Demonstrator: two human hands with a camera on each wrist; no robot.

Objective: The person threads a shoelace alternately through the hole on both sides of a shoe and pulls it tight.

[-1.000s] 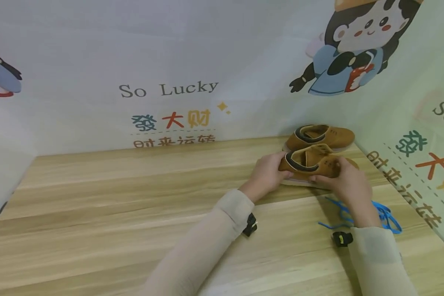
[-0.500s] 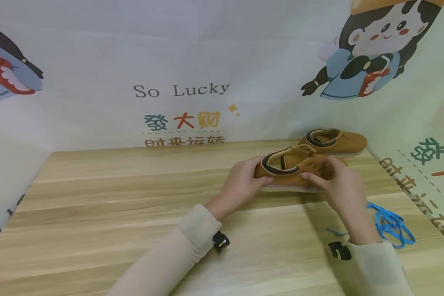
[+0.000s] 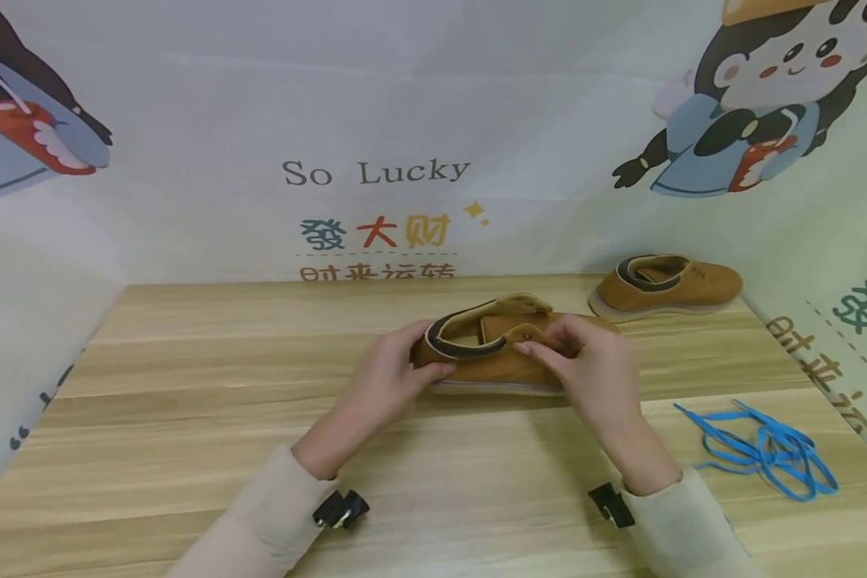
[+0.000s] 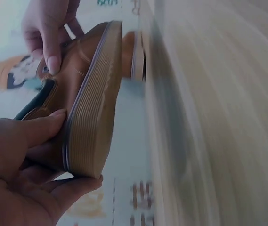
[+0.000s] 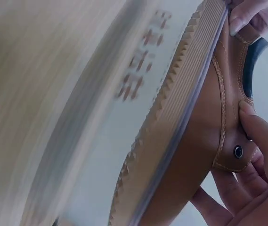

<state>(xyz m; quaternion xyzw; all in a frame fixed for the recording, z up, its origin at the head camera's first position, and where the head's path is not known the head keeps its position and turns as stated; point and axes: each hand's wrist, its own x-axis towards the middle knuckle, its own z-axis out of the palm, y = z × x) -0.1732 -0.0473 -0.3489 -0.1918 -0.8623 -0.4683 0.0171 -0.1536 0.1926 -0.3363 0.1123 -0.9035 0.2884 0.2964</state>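
Pinching the near eyelet flap (image 5: pixel 225 157) of a tan shoe (image 3: pixel 498 373), the right hand (image 3: pixel 603 369) has its thumb on the outer face and its fingers behind, while the left hand (image 3: pixel 379 365) grips the heel, thumb on the near side and fingers round under the back of the sole (image 4: pixel 89 136). The shoe is at the centre of the head view, toe toward the right, held just clear of the desk (image 3: pixel 224 385). The step in hand appears to be supporting the shoe and handling its flap; the next move seems to call for a steady left grip, so that the shoe does not twist, and a light right pinch, so that the flap does not crease. The shoe has a smooth upper with pale stitching, a dark padded collar (image 3: pixel 470 352), and a thick ridged sole under a thin purplish line. A metal-rimmed eyelet (image 5: pixel 238 151) shows without a lace, and the front gapes, its far flap raised. Farther out, a loose tangle of blue lace (image 3: pixel 787 456) lies at the lower right, and a matching shoe (image 3: pixel 701 289) stands at the right, near the backdrop (image 3: pixel 376 104).
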